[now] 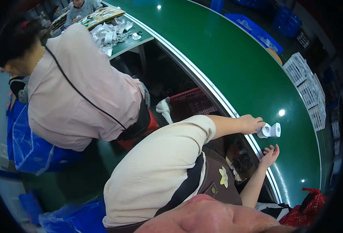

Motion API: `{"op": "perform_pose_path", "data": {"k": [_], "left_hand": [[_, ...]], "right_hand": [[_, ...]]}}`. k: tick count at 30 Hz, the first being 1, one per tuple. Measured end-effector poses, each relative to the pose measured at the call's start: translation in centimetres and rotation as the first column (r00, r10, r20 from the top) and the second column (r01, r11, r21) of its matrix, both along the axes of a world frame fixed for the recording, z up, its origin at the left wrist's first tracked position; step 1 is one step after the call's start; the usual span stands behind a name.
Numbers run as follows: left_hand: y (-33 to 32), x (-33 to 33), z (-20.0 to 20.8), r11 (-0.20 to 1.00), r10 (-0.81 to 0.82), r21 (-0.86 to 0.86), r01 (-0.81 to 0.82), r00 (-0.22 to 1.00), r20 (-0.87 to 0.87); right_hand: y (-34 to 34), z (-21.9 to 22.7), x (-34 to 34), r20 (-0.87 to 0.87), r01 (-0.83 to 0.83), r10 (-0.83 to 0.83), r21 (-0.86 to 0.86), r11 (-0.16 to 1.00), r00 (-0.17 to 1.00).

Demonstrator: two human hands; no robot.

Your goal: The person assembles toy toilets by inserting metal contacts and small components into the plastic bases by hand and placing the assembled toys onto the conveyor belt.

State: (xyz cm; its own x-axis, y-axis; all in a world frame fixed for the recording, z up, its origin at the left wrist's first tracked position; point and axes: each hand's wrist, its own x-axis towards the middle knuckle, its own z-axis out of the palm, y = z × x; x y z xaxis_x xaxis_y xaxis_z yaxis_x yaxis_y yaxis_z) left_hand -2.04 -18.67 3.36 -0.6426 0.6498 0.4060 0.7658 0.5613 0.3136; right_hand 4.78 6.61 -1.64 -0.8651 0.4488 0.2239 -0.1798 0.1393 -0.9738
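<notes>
My left hand [251, 124] reaches over the green belt, its fingers closed on the near edge of a white plastic part [265, 131] with a round opening. A second white piece [275, 130] stands right beside it, touching or almost touching; I cannot tell whether they are joined. My right hand [270, 156] is held just below them over the belt's near edge, palm turned up, fingers apart and slightly curled. A tiny dark speck shows near its fingertips, too small to name.
The green conveyor belt [233, 73] has a pale metal rail along its near side. White crates [305, 91] and a blue bin [253, 31] line the far side. A person in a pink shirt [82, 85] sits at my left, near a side table [142, 39] with white parts. A red basket [192, 103] is under the belt.
</notes>
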Motion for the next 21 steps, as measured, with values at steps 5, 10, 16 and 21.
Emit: {"op": "perform_pose_path", "data": {"k": [5,10,16,21], "left_hand": [[-0.3,0.1,-1.6,0.92,-0.061,0.367,0.137,0.976,-0.21],[2.4,8.1,1.5,0.8,-0.418,0.543,0.254,0.885,0.203],[2.7,8.0,2.1,0.802,-0.41,0.586,0.118,0.823,0.394],[2.6,6.7,1.8,0.785,-0.422,0.608,0.121,0.823,0.381]], "right_hand": [[-5.2,3.9,2.8,-0.129,0.098,-0.123,-0.185,0.978,0.984],[-10.0,6.0,6.0,-0.123,-0.047,-0.013,-0.468,0.882,0.992],[-10.4,6.0,6.6,-0.131,-0.125,0.068,-0.492,0.861,0.989],[-9.6,5.2,6.4,-0.133,-0.181,0.139,-0.392,0.902,0.981]]}}
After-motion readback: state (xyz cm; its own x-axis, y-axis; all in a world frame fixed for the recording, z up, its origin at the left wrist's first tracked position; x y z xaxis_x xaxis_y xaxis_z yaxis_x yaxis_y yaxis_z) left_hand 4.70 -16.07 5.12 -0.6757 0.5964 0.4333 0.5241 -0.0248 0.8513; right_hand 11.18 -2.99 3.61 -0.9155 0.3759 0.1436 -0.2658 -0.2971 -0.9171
